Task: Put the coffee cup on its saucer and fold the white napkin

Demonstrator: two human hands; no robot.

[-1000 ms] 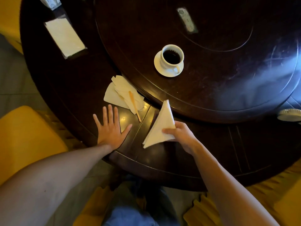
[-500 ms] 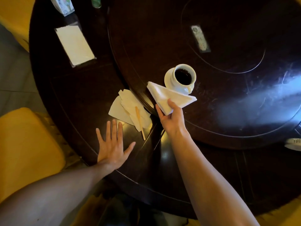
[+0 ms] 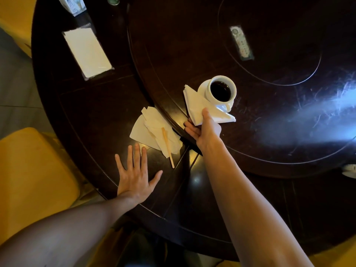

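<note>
Yellow chair seat [image 3: 32,180] at 9 o'clock, partly under the dark round counter [image 3: 96,116].

White card in a dark holder [image 3: 87,52] at 11 o'clock on the counter's outer ring, lying flat. A carton [image 3: 74,4] sits at the top edge beyond it, cut off by the frame.

Left hand [image 3: 135,176] at 7 o'clock: palm down, flat on the counter near its edge. Fingers [image 3: 134,153] straight and spread, released, holding nothing.

Loose pile of cream paper napkins [image 3: 152,132] just beyond the left fingertips, near centre. A wooden stir stick [image 3: 168,147] lies across the pile, its lower end on the bare counter.

Right hand [image 3: 205,130] at centre, reaching over the rim of the raised turntable [image 3: 269,122]. Thumb on top, fingers curled beneath, grasping the folded white napkin [image 3: 196,106]. The napkin is a triangle, its far edge overlapping the near side of the saucer [image 3: 203,89]; cannot tell if it rests on it.

Coffee cup [image 3: 221,90] stands upright on the saucer at 1 o'clock of centre, holding black coffee, handle toward the viewer.

Small label [image 3: 241,43] flat on the turntable at 1 o'clock. White object [image 3: 349,170] at 3 o'clock, cut off by the frame edge.
</note>
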